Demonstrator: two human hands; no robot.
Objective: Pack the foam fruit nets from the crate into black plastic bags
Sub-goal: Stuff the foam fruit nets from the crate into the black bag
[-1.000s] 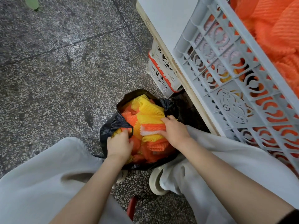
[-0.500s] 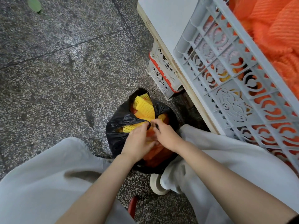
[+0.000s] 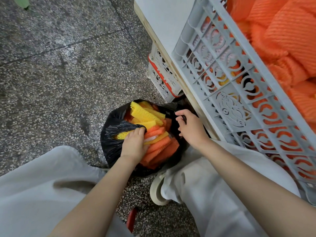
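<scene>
A black plastic bag (image 3: 111,142) stands open on the floor between my legs, stuffed with yellow and orange foam fruit nets (image 3: 154,132). My left hand (image 3: 134,144) grips the bag's left rim together with a yellow net. My right hand (image 3: 191,127) pinches the right rim of the bag, fingers curled round the black plastic. A grey openwork crate (image 3: 222,79) on the table at the right holds a heap of orange foam nets (image 3: 282,41).
The white table top (image 3: 164,19) with a wooden edge juts over the floor at the right. A smaller grey crate with a red band (image 3: 160,77) stands under it. Speckled stone floor lies to the left. My shoe (image 3: 157,190) sits just below the bag.
My hands, close together over the nets half a second ago, have moved apart to opposite rims of the bag. The bag's mouth is wider now.
</scene>
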